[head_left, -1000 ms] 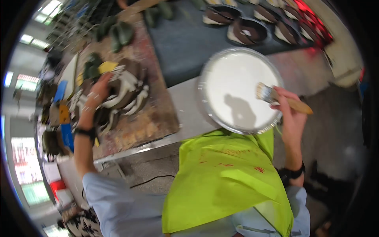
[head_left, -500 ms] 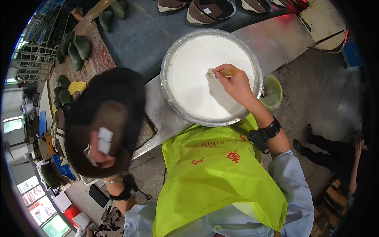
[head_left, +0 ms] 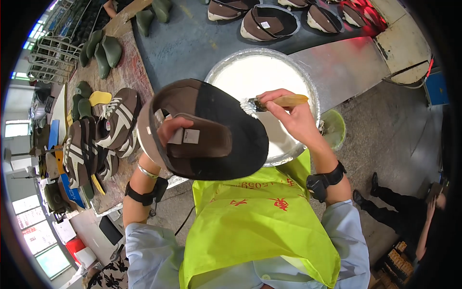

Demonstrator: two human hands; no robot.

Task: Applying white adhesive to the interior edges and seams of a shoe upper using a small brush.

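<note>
My left hand [head_left: 171,129] is closed on a brown and black shoe upper [head_left: 236,130], fingers inside its opening beside a small white label. The upper is tilted and covers the left part of a round metal basin [head_left: 315,89] of white liquid [head_left: 255,70]. Over the basin, my right hand [head_left: 293,118] grips a brush [head_left: 292,100] by its yellowish wooden handle. White-coated bristles meet the upper's black edge; the exact contact is hard to make out.
Brown shoes with pale stripes [head_left: 120,118] and green shoe lasts [head_left: 108,53] lie on the worn board at left. More uppers [head_left: 269,23] line the dark surface behind the basin. A greenish bucket [head_left: 333,129] stands right of it. Another person [head_left: 409,207] is at far right.
My left hand has brought the shoe upper rightward, from over the board to the basin's front. The brush has risen off the white liquid to the upper's edge.
</note>
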